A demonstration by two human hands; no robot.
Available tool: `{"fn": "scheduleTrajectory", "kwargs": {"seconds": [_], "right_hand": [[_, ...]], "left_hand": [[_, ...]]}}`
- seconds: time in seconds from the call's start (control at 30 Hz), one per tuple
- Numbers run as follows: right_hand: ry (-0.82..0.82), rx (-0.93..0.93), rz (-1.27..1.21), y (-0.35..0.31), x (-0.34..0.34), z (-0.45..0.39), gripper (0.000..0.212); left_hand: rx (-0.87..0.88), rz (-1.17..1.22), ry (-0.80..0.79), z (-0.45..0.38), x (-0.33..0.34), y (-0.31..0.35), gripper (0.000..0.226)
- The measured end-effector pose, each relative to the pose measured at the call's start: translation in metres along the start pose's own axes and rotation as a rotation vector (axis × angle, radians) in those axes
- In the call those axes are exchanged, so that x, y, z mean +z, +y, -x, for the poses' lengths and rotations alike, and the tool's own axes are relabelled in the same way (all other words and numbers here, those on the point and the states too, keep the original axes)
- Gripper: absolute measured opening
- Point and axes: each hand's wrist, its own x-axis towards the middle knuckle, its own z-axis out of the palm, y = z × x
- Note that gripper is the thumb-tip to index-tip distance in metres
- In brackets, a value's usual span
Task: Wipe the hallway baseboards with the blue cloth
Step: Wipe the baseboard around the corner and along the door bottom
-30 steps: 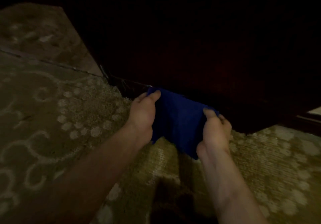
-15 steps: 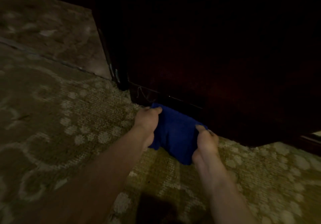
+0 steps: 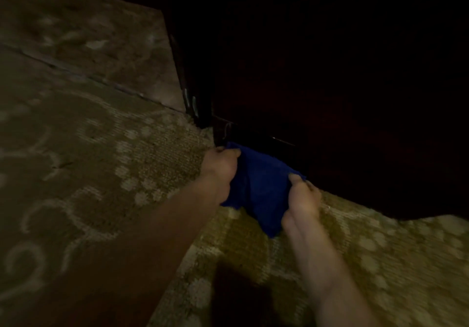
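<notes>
Fingers of the left hand [image 3: 220, 168] and right hand [image 3: 303, 200] both grip the blue cloth [image 3: 258, 184]. It presses against the dark baseboard [image 3: 256, 139], above the patterned carpet [image 3: 114, 174]

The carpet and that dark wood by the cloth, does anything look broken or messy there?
Slightly. A loose thread or wire dangles at the corner of the dark baseboard, just above the blue cloth that the left hand and right hand grip. It is too dark to judge more.
</notes>
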Motion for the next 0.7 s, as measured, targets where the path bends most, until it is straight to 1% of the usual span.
{"fn": "scheduleTrajectory", "kwargs": {"seconds": [0.03, 0.1, 0.17, 0.2, 0.27, 0.3, 0.37, 0.43, 0.5, 0.53, 0.57, 0.63, 0.7], "right_hand": [[-0.004, 0.01, 0.003, -0.002, 0.002, 0.001, 0.005], [-0.048, -0.018, -0.034, -0.014, 0.006, 0.013, 0.009], [-0.159, -0.131, -0.103, -0.031, 0.012, 0.029, 0.006], [-0.202, -0.187, -0.12, -0.035, 0.014, 0.034, 0.006], [-0.213, -0.234, -0.089, -0.034, 0.021, 0.037, 0.007], [-0.187, -0.221, -0.054, -0.028, 0.025, 0.034, 0.007], [-0.112, -0.117, -0.034, -0.011, 0.03, 0.019, 0.01], [-0.068, 0.005, -0.014, 0.003, 0.031, 0.009, 0.008], [-0.048, 0.046, -0.008, 0.008, 0.03, 0.005, 0.006], [-0.055, 0.025, -0.015, 0.005, 0.029, 0.007, 0.006], [-0.071, -0.021, -0.026, -0.003, 0.027, 0.013, 0.006], [-0.138, -0.157, -0.071, -0.021, 0.027, 0.028, 0.008], [-0.179, -0.226, -0.105, -0.031, 0.03, 0.039, 0.008]], "left_hand": [[0.033, 0.025, -0.001, 0.0, -0.003, 0.001, 0.049], [0.127, 0.114, -0.049, 0.007, -0.008, 0.009, 0.045], [0.222, 0.233, -0.088, 0.012, -0.014, 0.024, 0.04], [0.258, 0.266, -0.102, 0.016, -0.016, 0.03, 0.033], [0.312, 0.241, -0.107, 0.017, -0.018, 0.03, 0.017], [0.318, 0.213, -0.084, 0.017, -0.017, 0.027, 0.014], [0.264, 0.164, -0.052, 0.008, -0.019, 0.015, 0.016], [0.136, 0.132, -0.038, 0.006, -0.02, 0.011, 0.032], [0.046, 0.134, -0.041, 0.006, -0.022, 0.014, 0.048], [0.059, 0.146, -0.046, 0.004, -0.023, 0.015, 0.048], [0.095, 0.165, -0.068, 0.005, -0.022, 0.016, 0.043], [0.176, 0.214, -0.138, 0.009, -0.017, 0.022, 0.022], [0.254, 0.236, -0.129, 0.012, -0.013, 0.024, 0.011]]}}
